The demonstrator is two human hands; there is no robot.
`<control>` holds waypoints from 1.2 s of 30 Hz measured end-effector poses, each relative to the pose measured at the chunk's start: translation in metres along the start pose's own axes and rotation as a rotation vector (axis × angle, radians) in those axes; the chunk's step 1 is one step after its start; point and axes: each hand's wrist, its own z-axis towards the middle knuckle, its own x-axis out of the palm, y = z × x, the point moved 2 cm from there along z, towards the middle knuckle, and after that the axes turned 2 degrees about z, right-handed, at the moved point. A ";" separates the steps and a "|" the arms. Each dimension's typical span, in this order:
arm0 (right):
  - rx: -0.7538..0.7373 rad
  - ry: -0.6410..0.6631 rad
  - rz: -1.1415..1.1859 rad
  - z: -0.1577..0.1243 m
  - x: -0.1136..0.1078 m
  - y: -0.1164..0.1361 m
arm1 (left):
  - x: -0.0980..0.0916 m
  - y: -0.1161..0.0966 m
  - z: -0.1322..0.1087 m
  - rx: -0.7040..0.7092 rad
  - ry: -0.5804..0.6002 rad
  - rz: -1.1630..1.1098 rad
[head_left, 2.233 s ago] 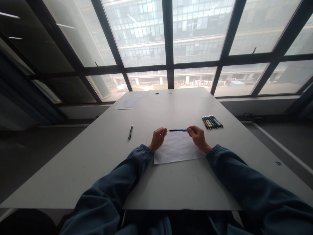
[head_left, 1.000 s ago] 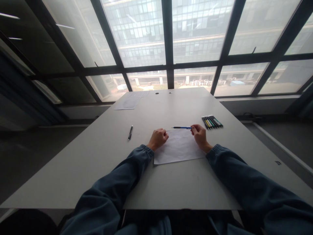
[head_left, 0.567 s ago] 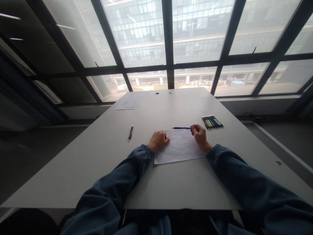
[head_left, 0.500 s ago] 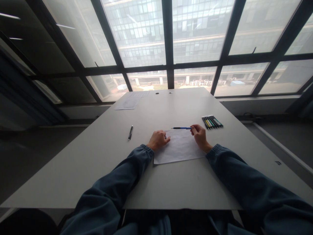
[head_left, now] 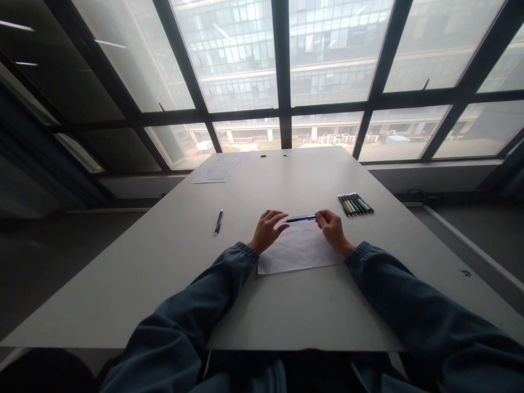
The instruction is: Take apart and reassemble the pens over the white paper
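A blue and black pen [head_left: 302, 219] points leftward above a white sheet of paper [head_left: 301, 251]. Its right end is pinched between the thumb and fingers of my right hand [head_left: 331, 228]. Around the pen's left tip, my left hand [head_left: 267, 229] has thumb and fingers apart; whether they touch the tip I cannot tell. The paper lies on the table under both hands, and its far edge is partly hidden by them.
To the right lies a row of several dark pens with coloured parts [head_left: 356, 204]. A black pen [head_left: 219, 222] rests on the left of the white table [head_left: 164, 284]. Printed sheets [head_left: 213, 170] lie at the far left corner, before the windows.
My left hand has lifted off the paper and opened its fingers around the pen's tip. The pen in my right hand has come slightly nearer and to the left.
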 end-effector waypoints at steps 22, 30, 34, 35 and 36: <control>0.028 -0.065 -0.025 0.005 -0.006 -0.007 | 0.004 0.009 -0.001 -0.037 0.060 0.150; 0.025 -0.080 -0.037 0.008 -0.011 -0.012 | 0.001 0.004 0.000 -0.050 0.054 0.182; 0.022 -0.103 -0.042 0.011 -0.013 -0.013 | 0.001 0.004 0.000 -0.050 0.043 0.169; 0.021 -0.108 -0.044 0.012 -0.014 -0.013 | 0.001 0.004 0.000 -0.054 0.044 0.167; 0.021 -0.113 -0.046 0.012 -0.014 -0.013 | 0.002 0.005 -0.001 -0.056 0.046 0.165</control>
